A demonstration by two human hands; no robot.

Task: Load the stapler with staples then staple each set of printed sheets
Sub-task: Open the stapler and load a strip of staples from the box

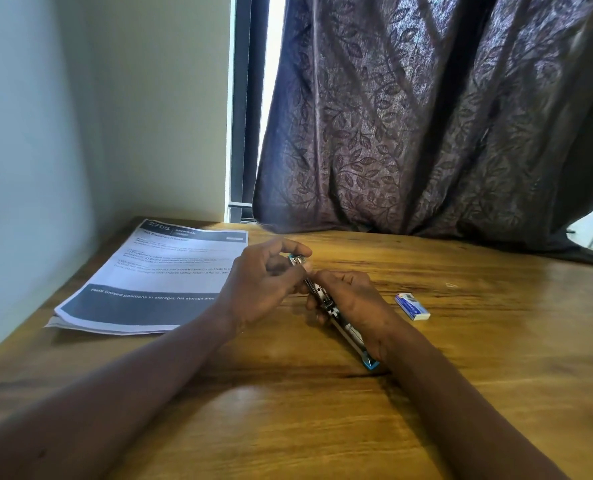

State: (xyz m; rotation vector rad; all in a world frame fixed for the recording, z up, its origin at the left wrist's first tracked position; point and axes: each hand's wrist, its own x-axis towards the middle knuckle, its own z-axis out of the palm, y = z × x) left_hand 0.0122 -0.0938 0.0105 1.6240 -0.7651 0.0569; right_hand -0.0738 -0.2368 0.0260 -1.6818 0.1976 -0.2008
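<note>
Head view: left hand (264, 282) pinches the stapler (352, 336) at its far end; right hand (355, 301) grips its middle.

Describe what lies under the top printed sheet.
Under the top sheet, edges of more sheets show along its near side, lying on the wooden table. Their print and number are hidden.

Sheet (156, 271) header reads "2705"; its lower dark band: "Hats (mixed positions in storage), hat storage area"; box (412, 306) print illegible.
</note>
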